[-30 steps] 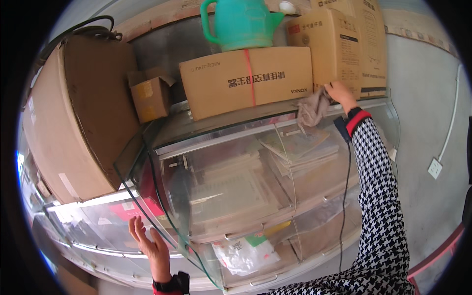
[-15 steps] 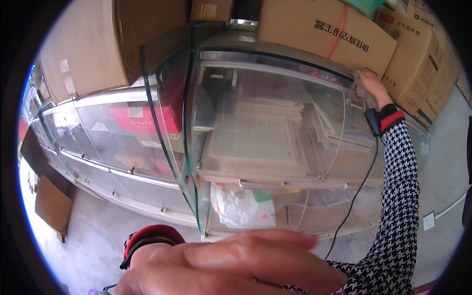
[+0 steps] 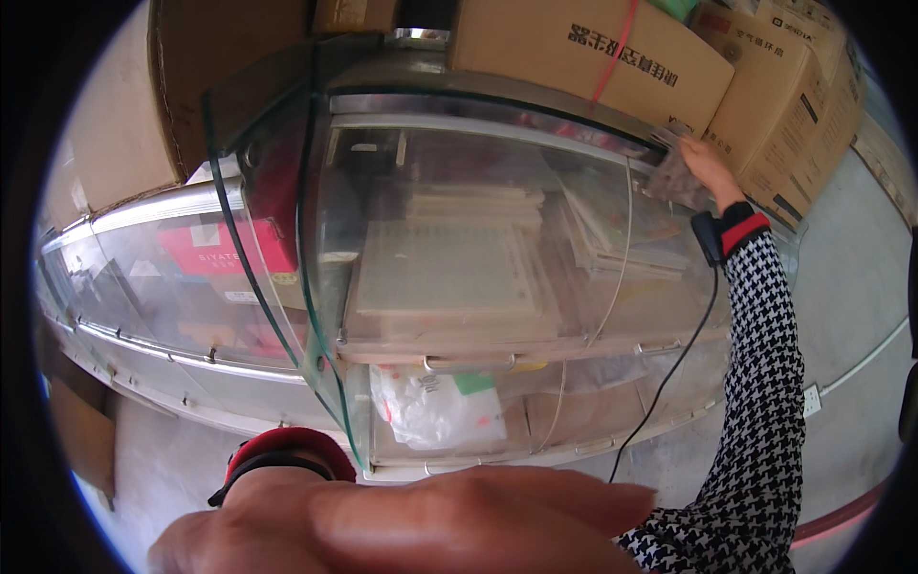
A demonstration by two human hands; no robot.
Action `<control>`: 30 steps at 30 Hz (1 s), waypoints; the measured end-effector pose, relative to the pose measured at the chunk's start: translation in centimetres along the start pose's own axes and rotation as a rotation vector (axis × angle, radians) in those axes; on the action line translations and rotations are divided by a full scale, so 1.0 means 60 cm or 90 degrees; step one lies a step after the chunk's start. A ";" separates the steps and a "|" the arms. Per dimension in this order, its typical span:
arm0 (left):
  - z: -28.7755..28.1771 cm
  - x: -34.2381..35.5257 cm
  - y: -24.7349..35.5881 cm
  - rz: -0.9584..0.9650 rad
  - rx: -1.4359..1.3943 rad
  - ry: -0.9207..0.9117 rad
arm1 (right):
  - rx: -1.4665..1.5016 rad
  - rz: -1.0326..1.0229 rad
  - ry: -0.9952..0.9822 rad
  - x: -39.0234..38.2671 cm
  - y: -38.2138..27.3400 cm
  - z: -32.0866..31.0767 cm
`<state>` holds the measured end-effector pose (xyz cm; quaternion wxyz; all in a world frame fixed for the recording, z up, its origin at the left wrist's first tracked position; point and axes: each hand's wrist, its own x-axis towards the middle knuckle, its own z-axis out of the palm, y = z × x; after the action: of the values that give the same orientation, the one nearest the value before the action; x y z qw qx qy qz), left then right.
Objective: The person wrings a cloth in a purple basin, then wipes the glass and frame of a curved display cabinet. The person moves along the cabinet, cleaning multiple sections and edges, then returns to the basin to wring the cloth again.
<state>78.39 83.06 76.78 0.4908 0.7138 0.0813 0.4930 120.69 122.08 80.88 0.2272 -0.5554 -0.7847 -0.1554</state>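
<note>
My right hand [image 3: 708,167], on a checked-sleeved arm, grips a greyish-brown cloth [image 3: 674,177] at the upper right edge of a glass display cabinet [image 3: 602,330], just below the cardboard boxes. A black cord [image 3: 674,368] hangs from a dark device at that wrist. My left hand [image 3: 411,526] looms very near the camera along the bottom, back up, fingers stretched out to the right; some fingertips are hidden. Behind the glass lie stacked papers [image 3: 449,268], a white plastic bag [image 3: 430,411] and, further left, a pink box [image 3: 229,244].
A large carton [image 3: 115,105] stands at upper left, a banded carton [image 3: 526,38] and taller cartons [image 3: 784,124] along the top. Upright glass panels [image 3: 306,210] jut up left of centre. A socket with white conduit [image 3: 813,400] is at right, a cardboard piece [image 3: 81,430] at lower left.
My left hand has come from beside the cabinet to close before the camera. The view has shifted, leaving the teal kettle mostly out of frame. My right hand stays on the cloth.
</note>
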 end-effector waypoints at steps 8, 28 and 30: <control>0.079 -0.015 -0.025 0.001 0.044 -0.008 | -0.036 0.035 0.023 -0.027 0.159 -0.023; 0.104 0.012 -0.042 0.064 0.008 -0.095 | -0.029 -0.032 0.018 -0.029 0.091 -0.006; 0.103 0.012 -0.037 0.079 0.001 -0.102 | -0.038 0.014 -0.009 -0.010 0.056 -0.004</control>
<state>84.38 80.76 75.30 0.4635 0.7548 -0.0023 0.4642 124.07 122.58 80.74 0.2067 -0.5717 -0.7751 -0.1722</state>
